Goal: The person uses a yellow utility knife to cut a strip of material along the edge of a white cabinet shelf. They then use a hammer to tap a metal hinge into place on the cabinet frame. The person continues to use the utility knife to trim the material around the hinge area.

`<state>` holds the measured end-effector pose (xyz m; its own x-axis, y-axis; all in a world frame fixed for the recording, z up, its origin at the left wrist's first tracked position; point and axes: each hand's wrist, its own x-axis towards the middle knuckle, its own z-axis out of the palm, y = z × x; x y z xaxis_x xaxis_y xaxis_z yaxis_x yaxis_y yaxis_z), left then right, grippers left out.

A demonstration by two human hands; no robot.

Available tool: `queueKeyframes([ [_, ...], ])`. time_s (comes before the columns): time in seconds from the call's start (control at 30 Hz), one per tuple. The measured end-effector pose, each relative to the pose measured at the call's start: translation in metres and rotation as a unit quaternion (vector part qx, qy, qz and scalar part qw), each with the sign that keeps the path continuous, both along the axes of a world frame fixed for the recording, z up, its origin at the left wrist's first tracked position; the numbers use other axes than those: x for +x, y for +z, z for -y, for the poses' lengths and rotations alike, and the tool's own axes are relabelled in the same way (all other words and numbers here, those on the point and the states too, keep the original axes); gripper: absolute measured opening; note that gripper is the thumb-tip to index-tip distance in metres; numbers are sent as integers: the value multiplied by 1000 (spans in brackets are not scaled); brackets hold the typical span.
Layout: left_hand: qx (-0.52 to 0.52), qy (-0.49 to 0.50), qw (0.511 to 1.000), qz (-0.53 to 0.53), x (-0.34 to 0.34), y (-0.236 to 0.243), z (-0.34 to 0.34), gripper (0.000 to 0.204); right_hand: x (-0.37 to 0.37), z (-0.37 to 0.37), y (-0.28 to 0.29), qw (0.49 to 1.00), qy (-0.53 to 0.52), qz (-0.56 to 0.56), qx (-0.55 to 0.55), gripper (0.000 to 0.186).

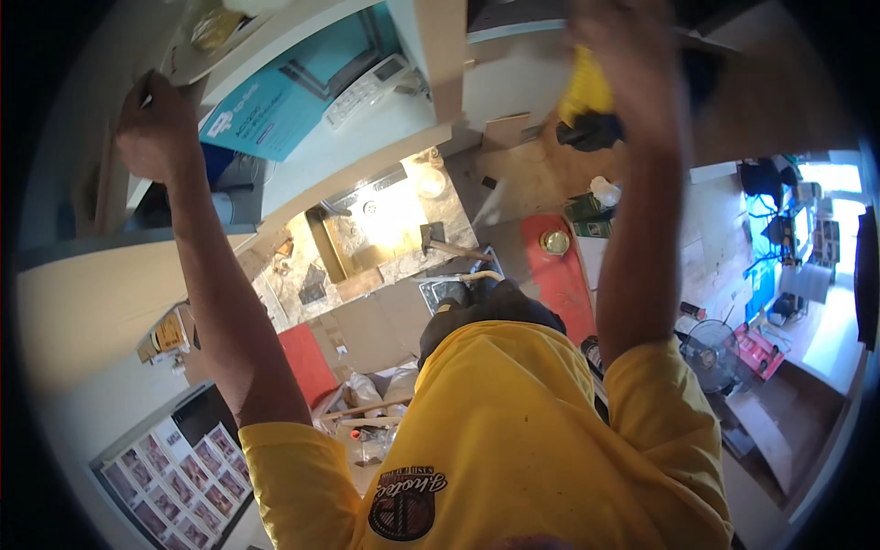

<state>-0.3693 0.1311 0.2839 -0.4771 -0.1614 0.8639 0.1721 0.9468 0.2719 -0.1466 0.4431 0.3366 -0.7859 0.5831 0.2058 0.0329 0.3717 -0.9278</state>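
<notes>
cluttered workroom seen from overhead, its edges bent by the lens: a pale wall panel [82, 302] fills the left side and a brown floor laid with flattened cardboard [385, 325] runs through the middle. two red mats [559, 266] lie on that floor, one right of centre and one lower left. a stone-patterned counter with a sunlit recess [376, 225] sits at centre, a hammer [449, 246] lying just beside it. a teal box [284, 101] rests on the white shelf unit [367, 147] above, with a white remote-like handset [367, 90] near its right end. a floor fan [710, 353] stands at right, beside red tools, and a sheet of small printed pictures [179, 486] lies at lower left.

person in a yellow shirt [513, 440], both arms raised. left hand [156, 128] is clenched around the edge of a thin wooden board [110, 183] at upper left, fingers wrapped over it. right hand [623, 55] is blurred at the top edge, closed over a yellow power tool [587, 92] with a black lower part; grip detail cannot be told exactly. a round tin lid [555, 242] lies on the right-hand red mat, well apart from both hands.
</notes>
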Motion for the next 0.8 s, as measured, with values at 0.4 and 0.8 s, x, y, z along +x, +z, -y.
queueKeyframes([
  [0.4,-38,-18,999,15,-4,0,15,28,-92,-34,-78,984,106,126,65,30],
  [0.8,-36,-36,998,22,5,3,7,25,-27,-14,-90,968,0,-197,156,17],
])
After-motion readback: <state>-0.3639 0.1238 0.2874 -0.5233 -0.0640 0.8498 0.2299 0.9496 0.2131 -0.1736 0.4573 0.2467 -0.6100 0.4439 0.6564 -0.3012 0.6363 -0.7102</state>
